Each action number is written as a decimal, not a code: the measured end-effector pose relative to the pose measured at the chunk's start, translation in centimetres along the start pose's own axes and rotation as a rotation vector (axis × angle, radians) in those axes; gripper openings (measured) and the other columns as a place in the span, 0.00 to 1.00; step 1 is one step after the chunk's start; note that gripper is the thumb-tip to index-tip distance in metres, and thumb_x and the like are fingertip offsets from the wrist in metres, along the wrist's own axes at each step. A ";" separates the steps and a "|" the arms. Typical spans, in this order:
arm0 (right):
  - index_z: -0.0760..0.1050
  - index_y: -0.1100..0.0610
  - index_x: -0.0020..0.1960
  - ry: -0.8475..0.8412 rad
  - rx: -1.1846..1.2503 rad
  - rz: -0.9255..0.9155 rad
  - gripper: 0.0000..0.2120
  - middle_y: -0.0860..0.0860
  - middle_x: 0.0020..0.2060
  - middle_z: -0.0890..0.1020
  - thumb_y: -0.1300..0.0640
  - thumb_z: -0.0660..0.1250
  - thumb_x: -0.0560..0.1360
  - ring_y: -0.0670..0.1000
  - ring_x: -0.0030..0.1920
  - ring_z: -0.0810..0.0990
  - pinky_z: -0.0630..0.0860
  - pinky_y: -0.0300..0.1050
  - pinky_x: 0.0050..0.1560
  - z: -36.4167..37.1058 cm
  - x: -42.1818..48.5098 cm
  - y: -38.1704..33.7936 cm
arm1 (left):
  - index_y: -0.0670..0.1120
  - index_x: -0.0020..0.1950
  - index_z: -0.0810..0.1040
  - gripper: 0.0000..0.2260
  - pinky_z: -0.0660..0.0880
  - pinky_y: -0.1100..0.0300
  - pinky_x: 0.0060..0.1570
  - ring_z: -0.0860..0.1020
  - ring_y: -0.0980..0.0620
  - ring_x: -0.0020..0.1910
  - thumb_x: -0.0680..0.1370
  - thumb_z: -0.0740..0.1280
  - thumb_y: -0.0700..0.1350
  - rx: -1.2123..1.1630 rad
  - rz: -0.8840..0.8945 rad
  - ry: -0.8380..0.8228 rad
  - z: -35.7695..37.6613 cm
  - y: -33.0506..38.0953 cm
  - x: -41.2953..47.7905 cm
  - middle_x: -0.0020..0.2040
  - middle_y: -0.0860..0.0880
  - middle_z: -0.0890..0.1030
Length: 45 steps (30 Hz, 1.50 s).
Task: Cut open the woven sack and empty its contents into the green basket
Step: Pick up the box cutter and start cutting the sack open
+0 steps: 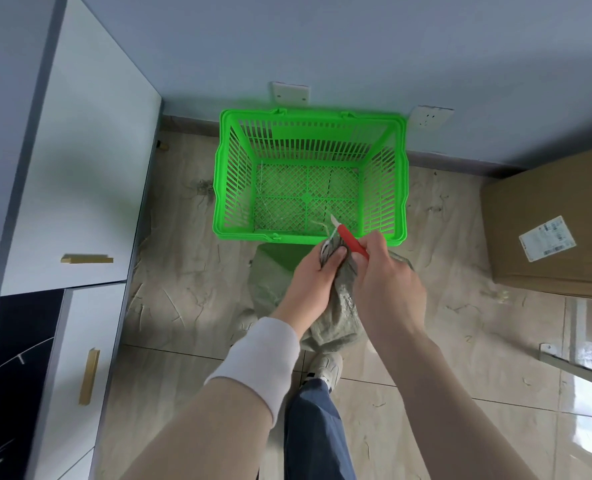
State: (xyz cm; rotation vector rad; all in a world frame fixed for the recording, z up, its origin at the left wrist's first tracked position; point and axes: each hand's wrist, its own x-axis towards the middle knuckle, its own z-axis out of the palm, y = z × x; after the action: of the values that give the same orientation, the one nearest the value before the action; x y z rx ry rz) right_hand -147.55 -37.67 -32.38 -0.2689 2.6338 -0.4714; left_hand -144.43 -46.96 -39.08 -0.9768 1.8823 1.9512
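Stage: early, at the cutting step. Nothing has been poured yet. The bright green slatted plastic basket [219, 188] holds only a few pale stray strands on its mesh bottom.

Grip, left: the left hand [313, 271] is clenched round the bunched neck of the grey-green woven plastic sack [341, 317], thumb pressed across the gather. Loose whitish fibres stick out just above the fist.

Grip, right: the right hand [388, 282] grasps the small red-handled knife [351, 243]. The pale blade points up and away from the body, past the left thumb, just beside the fibres. Whether the edge has bitten into the weave I cannot tell; no slit shows.

Sack: it hangs down from the left fist to the tiled floor [170, 306], where its bulk rests between the person's shoes and the near rim of the basket. The cloth is crumpled, dull and soft-sided, and looks only partly filled. Contents are hidden.

Basket lies just beyond the gripped neck, its mouth open upward.

Left to do, by my judgement: finish the cut, put the knife aside, lift the sack and tip it forward over the rim.

Off to the right of the knife hand is a brown cardboard box [547, 230].
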 end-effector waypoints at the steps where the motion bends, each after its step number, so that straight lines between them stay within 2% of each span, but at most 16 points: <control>1: 0.66 0.55 0.60 0.003 -0.008 -0.008 0.12 0.56 0.43 0.81 0.53 0.51 0.81 0.61 0.47 0.79 0.63 0.46 0.36 0.1 0.0 0.0 | 0.48 0.51 0.74 0.05 0.70 0.59 0.48 0.76 0.54 0.43 0.80 0.60 0.45 0.004 -0.005 -0.002 -0.1 0.0 0.1 0.42 0.52 0.78; 4: 0.67 0.54 0.62 -0.003 -0.007 -0.036 0.13 0.56 0.44 0.82 0.52 0.52 0.80 0.61 0.47 0.79 0.63 0.45 0.36 0.5 -0.5 0.0 | 0.48 0.56 0.75 0.08 0.71 0.59 0.52 0.77 0.52 0.50 0.80 0.60 0.46 0.092 -0.009 0.036 -1.0 -0.4 0.5 0.48 0.50 0.79; 7: 0.66 0.55 0.60 -0.006 -0.016 -0.017 0.12 0.56 0.43 0.81 0.52 0.51 0.81 0.61 0.46 0.79 0.63 0.45 0.36 0.4 -0.1 0.2 | 0.48 0.51 0.74 0.05 0.69 0.59 0.49 0.76 0.52 0.46 0.80 0.60 0.45 0.036 0.001 0.005 -0.2 -0.4 -0.3 0.44 0.50 0.79; 12: 0.67 0.55 0.61 0.009 -0.016 -0.044 0.12 0.50 0.32 0.72 0.53 0.53 0.81 0.62 0.45 0.79 0.62 0.45 0.36 -0.2 -0.7 0.4 | 0.45 0.60 0.74 0.12 0.68 0.62 0.51 0.77 0.50 0.53 0.80 0.59 0.48 0.159 0.003 0.038 -0.8 0.0 0.7 0.51 0.47 0.79; 18: 0.67 0.55 0.61 -0.010 -0.003 -0.006 0.12 0.58 0.40 0.80 0.53 0.53 0.81 0.62 0.46 0.79 0.62 0.45 0.35 -0.2 -0.9 0.1 | 0.44 0.59 0.75 0.12 0.71 0.56 0.56 0.78 0.46 0.55 0.80 0.60 0.48 0.085 -0.021 0.074 -0.5 0.2 1.0 0.54 0.43 0.81; 20: 0.67 0.56 0.60 0.041 0.042 -0.007 0.11 0.56 0.37 0.78 0.54 0.52 0.81 0.62 0.43 0.79 0.61 0.45 0.30 -1.3 -0.5 -0.8 | 0.43 0.59 0.75 0.12 0.70 0.61 0.52 0.78 0.46 0.56 0.80 0.60 0.47 0.158 -0.015 -0.020 0.0 -0.2 0.5 0.55 0.42 0.81; 22: 0.67 0.58 0.59 0.222 0.175 -0.013 0.11 0.49 0.32 0.72 0.54 0.52 0.81 0.58 0.34 0.76 0.57 0.40 0.24 -4.4 1.7 -2.3 | 0.43 0.61 0.74 0.14 0.67 0.66 0.49 0.77 0.48 0.57 0.80 0.59 0.49 0.282 -0.078 -0.117 0.5 -2.5 -1.6 0.57 0.44 0.80; 24: 0.66 0.58 0.60 0.358 0.307 -0.031 0.11 0.48 0.36 0.72 0.55 0.53 0.81 0.56 0.34 0.69 0.56 0.45 0.29 -8.0 4.5 -3.5 | 0.44 0.63 0.73 0.16 0.67 0.65 0.53 0.77 0.49 0.57 0.80 0.58 0.50 0.241 -0.195 -0.023 -0.7 -4.7 -3.3 0.56 0.47 0.79; 27: 0.68 0.59 0.60 0.206 0.246 0.023 0.11 0.54 0.45 0.77 0.55 0.54 0.80 0.56 0.40 0.70 0.55 0.43 0.34 -8.4 5.7 -1.9 | 0.45 0.62 0.73 0.14 0.67 0.65 0.55 0.76 0.49 0.59 0.80 0.59 0.49 0.198 -0.160 0.039 -2.1 -5.3 -3.5 0.57 0.47 0.79; 30: 0.75 0.57 0.52 -0.061 0.366 0.145 0.11 0.49 0.36 0.79 0.52 0.58 0.79 0.50 0.33 0.72 0.63 0.43 0.32 -2.7 3.2 1.4 | 0.47 0.60 0.73 0.11 0.65 0.71 0.47 0.74 0.55 0.54 0.79 0.60 0.48 0.201 -0.052 -0.027 -2.1 -3.0 -3.0 0.52 0.52 0.77; 32: 0.75 0.51 0.44 -0.120 0.536 0.206 0.07 0.44 0.31 0.76 0.48 0.65 0.74 0.48 0.33 0.73 0.68 0.43 0.35 0.1 1.6 2.7 | 0.50 0.57 0.72 0.08 0.67 0.72 0.44 0.74 0.58 0.49 0.79 0.61 0.49 0.223 -0.018 -0.096 -2.2 -2.3 -2.5 0.48 0.55 0.77; 34: 0.75 0.50 0.44 -0.147 0.604 0.224 0.08 0.43 0.34 0.77 0.48 0.71 0.70 0.45 0.36 0.74 0.70 0.42 0.40 2.0 0.7 3.0 | 0.50 0.55 0.71 0.09 0.70 0.66 0.49 0.76 0.57 0.47 0.77 0.64 0.51 0.228 0.021 -0.127 -2.7 -2.1 -2.1 0.47 0.54 0.78; 38: 0.75 0.54 0.42 -0.106 0.621 0.281 0.08 0.45 0.31 0.75 0.53 0.72 0.69 0.46 0.33 0.72 0.67 0.35 0.34 3.8 -0.6 3.1 | 0.51 0.62 0.71 0.28 0.64 0.52 0.64 0.71 0.50 0.61 0.66 0.63 0.65 0.452 0.223 0.119 -3.4 -2.7 -2.7 0.58 0.51 0.74; 42: 0.75 0.57 0.45 -0.146 0.777 0.335 0.07 0.50 0.33 0.73 0.56 0.71 0.71 0.49 0.35 0.70 0.67 0.41 0.37 3.8 -2.4 2.5 | 0.51 0.48 0.70 0.21 0.64 0.53 0.60 0.70 0.53 0.52 0.67 0.60 0.66 0.353 0.137 0.746 -3.8 -1.4 -6.3 0.50 0.51 0.74; 43: 0.75 0.56 0.46 -0.152 0.810 0.346 0.06 0.50 0.33 0.73 0.57 0.71 0.71 0.49 0.35 0.70 0.67 0.41 0.37 3.7 -2.9 2.3 | 0.50 0.46 0.70 0.20 0.66 0.50 0.59 0.71 0.53 0.50 0.67 0.62 0.65 0.279 0.061 0.780 -3.7 -1.1 -7.0 0.47 0.52 0.74; 45: 0.74 0.50 0.44 -0.173 0.848 0.351 0.07 0.48 0.33 0.74 0.58 0.71 0.71 0.48 0.34 0.71 0.68 0.40 0.37 3.4 -3.8 2.1 | 0.49 0.47 0.75 0.20 0.70 0.51 0.59 0.74 0.53 0.50 0.69 0.65 0.65 0.244 -0.098 0.590 -3.4 -1.3 -7.8 0.48 0.53 0.78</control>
State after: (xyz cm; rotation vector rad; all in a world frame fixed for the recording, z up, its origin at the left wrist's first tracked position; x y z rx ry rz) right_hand -142.89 -35.71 -34.57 0.3941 2.0227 -1.2868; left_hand -136.89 -47.97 -35.05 -1.6542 2.2384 1.4235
